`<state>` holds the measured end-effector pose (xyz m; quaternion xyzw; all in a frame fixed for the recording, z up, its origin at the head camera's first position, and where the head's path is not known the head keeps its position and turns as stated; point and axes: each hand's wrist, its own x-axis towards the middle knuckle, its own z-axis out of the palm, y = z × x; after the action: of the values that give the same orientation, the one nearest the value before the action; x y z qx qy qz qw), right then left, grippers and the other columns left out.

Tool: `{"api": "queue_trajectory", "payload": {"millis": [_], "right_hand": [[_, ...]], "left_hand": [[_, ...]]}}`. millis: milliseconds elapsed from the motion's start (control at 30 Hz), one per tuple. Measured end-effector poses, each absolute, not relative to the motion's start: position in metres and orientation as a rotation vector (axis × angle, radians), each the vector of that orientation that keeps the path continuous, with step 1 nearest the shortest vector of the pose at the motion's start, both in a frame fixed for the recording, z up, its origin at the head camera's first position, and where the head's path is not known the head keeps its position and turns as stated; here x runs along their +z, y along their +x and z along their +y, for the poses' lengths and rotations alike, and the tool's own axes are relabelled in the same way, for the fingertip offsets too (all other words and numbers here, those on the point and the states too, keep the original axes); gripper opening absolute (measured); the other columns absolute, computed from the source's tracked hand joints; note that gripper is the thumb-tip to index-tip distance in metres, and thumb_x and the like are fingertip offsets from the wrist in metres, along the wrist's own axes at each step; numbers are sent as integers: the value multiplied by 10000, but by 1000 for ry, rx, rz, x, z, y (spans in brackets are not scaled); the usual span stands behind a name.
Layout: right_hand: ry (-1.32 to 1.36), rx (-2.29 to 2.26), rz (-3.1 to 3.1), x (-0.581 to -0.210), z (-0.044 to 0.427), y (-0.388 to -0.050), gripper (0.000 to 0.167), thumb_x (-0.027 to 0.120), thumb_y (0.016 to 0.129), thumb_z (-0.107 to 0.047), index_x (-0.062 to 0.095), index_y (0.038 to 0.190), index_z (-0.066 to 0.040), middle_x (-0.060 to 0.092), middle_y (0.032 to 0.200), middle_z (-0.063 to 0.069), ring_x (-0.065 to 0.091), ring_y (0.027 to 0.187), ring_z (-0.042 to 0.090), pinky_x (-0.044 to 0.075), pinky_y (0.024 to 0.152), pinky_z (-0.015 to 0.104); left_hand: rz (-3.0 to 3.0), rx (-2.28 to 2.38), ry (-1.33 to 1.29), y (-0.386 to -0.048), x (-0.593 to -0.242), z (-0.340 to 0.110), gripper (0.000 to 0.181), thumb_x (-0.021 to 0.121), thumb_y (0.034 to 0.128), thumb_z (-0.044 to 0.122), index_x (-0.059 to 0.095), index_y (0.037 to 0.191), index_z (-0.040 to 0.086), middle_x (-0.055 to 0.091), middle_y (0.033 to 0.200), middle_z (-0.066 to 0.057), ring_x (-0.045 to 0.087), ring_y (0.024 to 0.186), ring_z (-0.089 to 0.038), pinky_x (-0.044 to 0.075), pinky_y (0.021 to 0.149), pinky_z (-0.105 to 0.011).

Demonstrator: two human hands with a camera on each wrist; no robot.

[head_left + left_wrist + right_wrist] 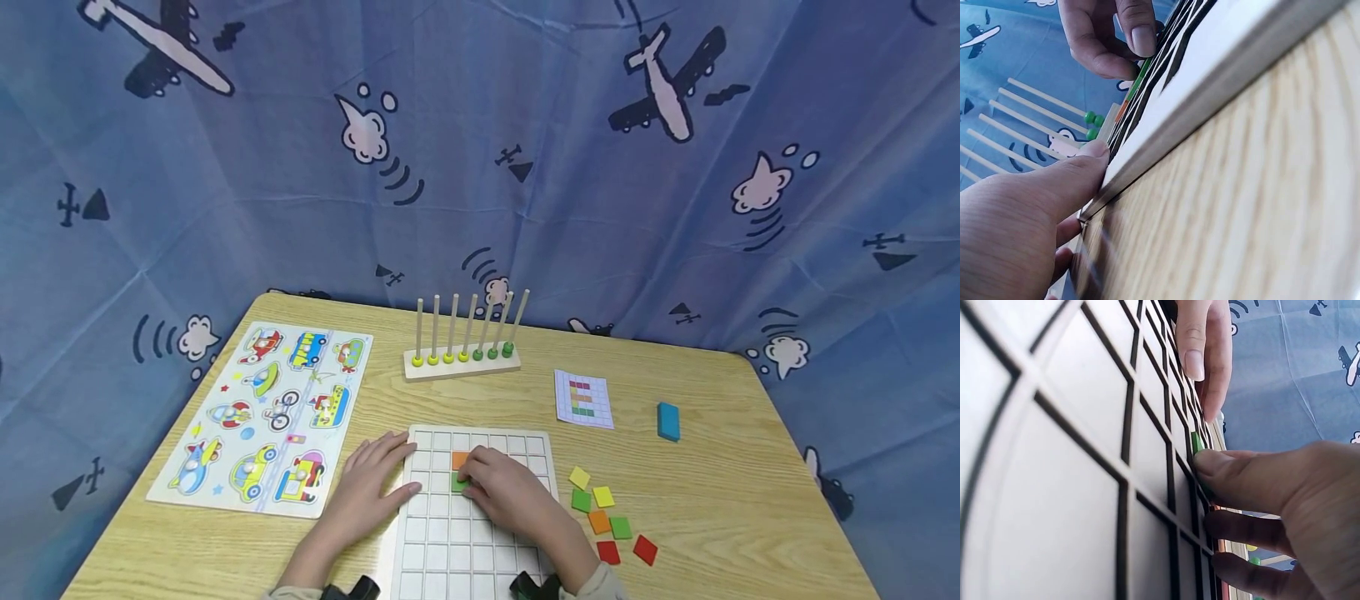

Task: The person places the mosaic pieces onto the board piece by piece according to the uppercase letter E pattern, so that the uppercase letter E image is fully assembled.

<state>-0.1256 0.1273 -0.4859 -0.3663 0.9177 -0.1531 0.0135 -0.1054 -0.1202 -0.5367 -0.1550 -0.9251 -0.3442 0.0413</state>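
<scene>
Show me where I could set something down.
The table has most room at right, between the blue block, the loose tiles and the right edge. A smaller patch lies between the picture board, peg stand and white grid. It's crowded around the grid: the left hand touches its edge, the right hand is over it, and tiles lie alongside.

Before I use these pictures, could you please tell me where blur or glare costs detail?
Head view: even light, clear lines on the grid board; left wrist: soft grain on the tabletop, the board's face bright white; right wrist: its nearest cells pale, soft.
</scene>
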Motion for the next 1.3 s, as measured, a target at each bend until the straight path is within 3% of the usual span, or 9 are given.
{"api": "queue_trajectory", "payload": {"millis": [333, 533, 1000, 1300], "right_hand": [[-1109, -517, 2838, -481, 128, -125, 128, 635, 928, -268, 667, 1028, -194, 594, 1034, -82, 571, 880, 37, 522, 755, 230], [-999, -557, 2927, -470, 155, -131, 97, 645, 921, -227, 674, 1006, -190, 606, 1001, -89, 571, 884, 47, 531, 769, 277], [-280, -556, 2877, -463, 249, -131, 203, 717, 857, -162, 640, 1044, -156, 577, 930, -62, 535, 815, 74, 504, 723, 300], [-270, -528, 2873, -473, 260, -131, 192, 709, 859, -130, 645, 1039, -147, 554, 889, -55, 483, 761, 85, 480, 685, 288]], "left_hand": [[-2821, -1038, -480, -105, -537, -120, 563, 655, 873, 447, 539, 1360, 189, 454, 1466, -6, 355, 1386, -261, 153, 1161, -501], [-2822, -1047, -483, -106, -537, -120, 568, 652, 875, 450, 535, 1364, 185, 446, 1472, -9, 348, 1390, -259, 144, 1165, -500], [-2802, -1005, -509, -105, -540, -120, 613, 648, 863, 488, 508, 1387, 203, 444, 1474, -12, 354, 1383, -261, 156, 1154, -518], [-2823, -994, -566, -105, -542, -122, 547, 625, 850, 554, 555, 1339, 318, 386, 1513, -9, 284, 1418, -262, 109, 1161, -514]]}}
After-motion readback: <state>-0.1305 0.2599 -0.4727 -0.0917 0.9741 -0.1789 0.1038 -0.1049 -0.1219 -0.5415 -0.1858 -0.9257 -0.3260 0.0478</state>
